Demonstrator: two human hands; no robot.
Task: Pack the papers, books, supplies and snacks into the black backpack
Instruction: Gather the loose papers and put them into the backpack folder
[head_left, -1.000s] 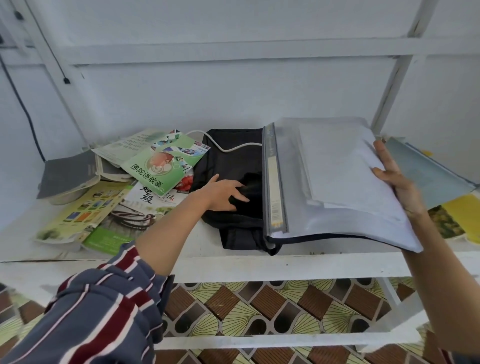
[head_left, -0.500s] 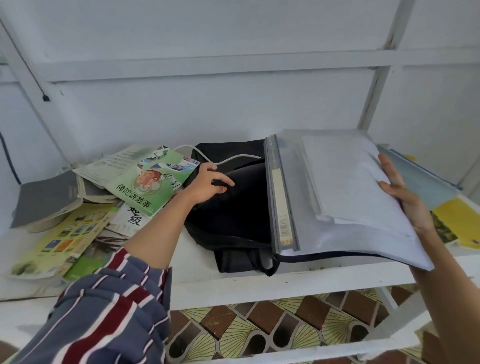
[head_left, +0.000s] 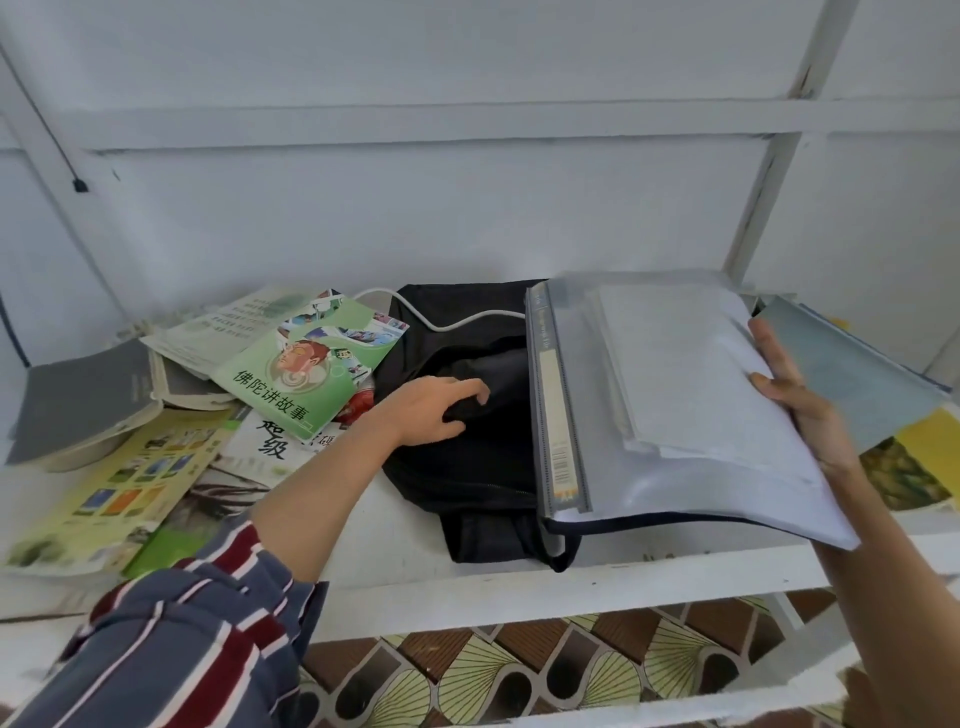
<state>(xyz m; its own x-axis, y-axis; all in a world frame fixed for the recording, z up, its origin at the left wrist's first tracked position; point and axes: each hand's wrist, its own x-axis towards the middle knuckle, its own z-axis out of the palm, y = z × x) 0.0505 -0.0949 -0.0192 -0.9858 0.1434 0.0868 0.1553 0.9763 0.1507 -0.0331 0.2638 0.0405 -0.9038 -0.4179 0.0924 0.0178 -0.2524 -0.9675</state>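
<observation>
White painted shelf (head_left: 405, 540) against a pale wall. At its left a soft grey book (head_left: 88, 400) and glossy booklets (head_left: 114, 493) overlap, the lower covers half hidden under a green booklet (head_left: 306, 364). The left hand (head_left: 431, 410) grips a fold of the limp black backpack (head_left: 467, 467), fingertips buried in the cloth. The bag's right half is hidden under a translucent plastic folder (head_left: 675, 395) of white papers, held at its edge by the right hand (head_left: 800, 400) — the fingers beneath it are unseen. Another blue-grey folder (head_left: 852, 374) is cut off at the right.
</observation>
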